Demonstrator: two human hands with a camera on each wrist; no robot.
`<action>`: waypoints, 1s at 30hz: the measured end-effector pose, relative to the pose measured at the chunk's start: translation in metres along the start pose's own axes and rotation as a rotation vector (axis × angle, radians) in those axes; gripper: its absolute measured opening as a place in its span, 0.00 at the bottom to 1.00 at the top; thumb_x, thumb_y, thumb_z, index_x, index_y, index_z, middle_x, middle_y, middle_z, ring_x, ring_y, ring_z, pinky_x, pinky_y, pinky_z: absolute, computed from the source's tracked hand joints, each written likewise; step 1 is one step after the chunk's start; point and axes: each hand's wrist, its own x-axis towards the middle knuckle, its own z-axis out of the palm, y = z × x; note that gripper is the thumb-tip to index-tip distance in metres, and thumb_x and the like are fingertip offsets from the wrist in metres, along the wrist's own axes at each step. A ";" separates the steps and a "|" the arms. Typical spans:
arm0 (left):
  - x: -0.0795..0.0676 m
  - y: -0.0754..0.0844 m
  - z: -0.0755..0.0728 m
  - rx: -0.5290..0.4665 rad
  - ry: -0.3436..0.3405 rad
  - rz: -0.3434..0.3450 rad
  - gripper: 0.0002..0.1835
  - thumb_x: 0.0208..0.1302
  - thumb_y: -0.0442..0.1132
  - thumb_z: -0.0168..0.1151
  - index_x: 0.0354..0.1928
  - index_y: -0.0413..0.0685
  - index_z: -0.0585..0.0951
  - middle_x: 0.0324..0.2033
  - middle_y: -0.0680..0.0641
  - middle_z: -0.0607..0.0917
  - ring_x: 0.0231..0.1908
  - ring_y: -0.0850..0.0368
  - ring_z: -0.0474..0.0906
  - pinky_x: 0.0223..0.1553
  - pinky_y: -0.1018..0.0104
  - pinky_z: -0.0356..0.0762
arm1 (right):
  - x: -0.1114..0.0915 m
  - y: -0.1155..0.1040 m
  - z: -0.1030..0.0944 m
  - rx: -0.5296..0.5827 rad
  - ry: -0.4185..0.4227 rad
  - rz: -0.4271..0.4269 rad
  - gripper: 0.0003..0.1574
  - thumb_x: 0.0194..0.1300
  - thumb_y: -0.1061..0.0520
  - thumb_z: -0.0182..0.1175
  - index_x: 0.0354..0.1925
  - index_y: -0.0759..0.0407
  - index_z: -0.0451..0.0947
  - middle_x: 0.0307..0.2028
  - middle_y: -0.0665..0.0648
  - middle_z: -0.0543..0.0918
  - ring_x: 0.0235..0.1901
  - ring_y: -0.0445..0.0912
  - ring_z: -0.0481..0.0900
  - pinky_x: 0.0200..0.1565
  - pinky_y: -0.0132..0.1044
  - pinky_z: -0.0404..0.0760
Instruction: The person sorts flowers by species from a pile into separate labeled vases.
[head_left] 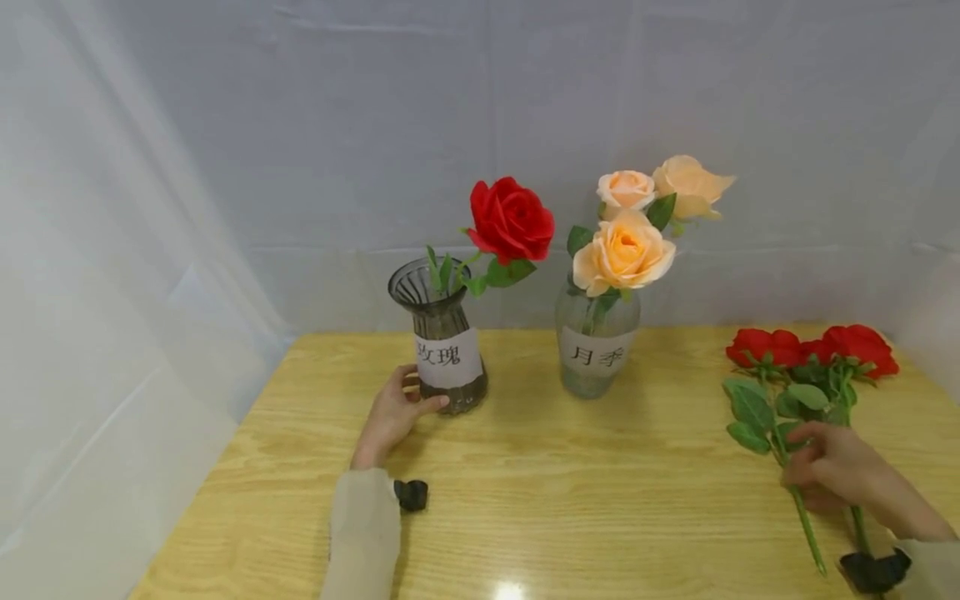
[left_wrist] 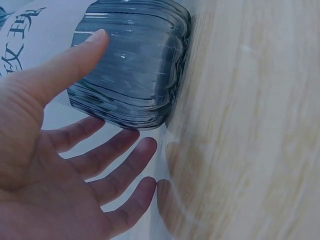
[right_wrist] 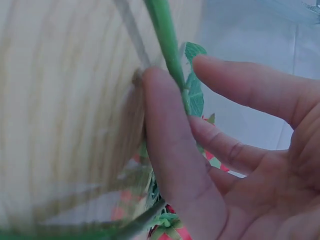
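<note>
A dark grey glass vase [head_left: 429,310] with a white paper label holds one red rose [head_left: 513,220]. My left hand [head_left: 393,417] holds it low down, thumb across the front of the base and fingertips at its side; the left wrist view shows the thumb [left_wrist: 82,57] lying on the glass. At the right, my right hand [head_left: 836,462] is around the green stem [right_wrist: 164,32] of a red rose [head_left: 765,346] on the table. In the right wrist view the fingers [right_wrist: 172,145] are beside the stem, while the thumb [right_wrist: 240,82] stands apart from it.
A clear glass vase [head_left: 573,315] with a white label stands right of the grey one and holds three peach roses [head_left: 624,250]. Another red rose [head_left: 861,350] lies at the right. The wooden table [head_left: 525,483] ends at a pale hanging sheet [head_left: 337,167].
</note>
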 end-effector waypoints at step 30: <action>0.001 0.000 -0.002 0.000 -0.014 -0.004 0.42 0.64 0.37 0.71 0.74 0.33 0.60 0.67 0.27 0.69 0.65 0.32 0.68 0.64 0.41 0.68 | -0.004 -0.007 0.001 0.029 0.207 -0.103 0.42 0.63 0.73 0.60 0.68 0.83 0.49 0.39 0.64 0.79 0.31 0.47 0.83 0.31 0.45 0.87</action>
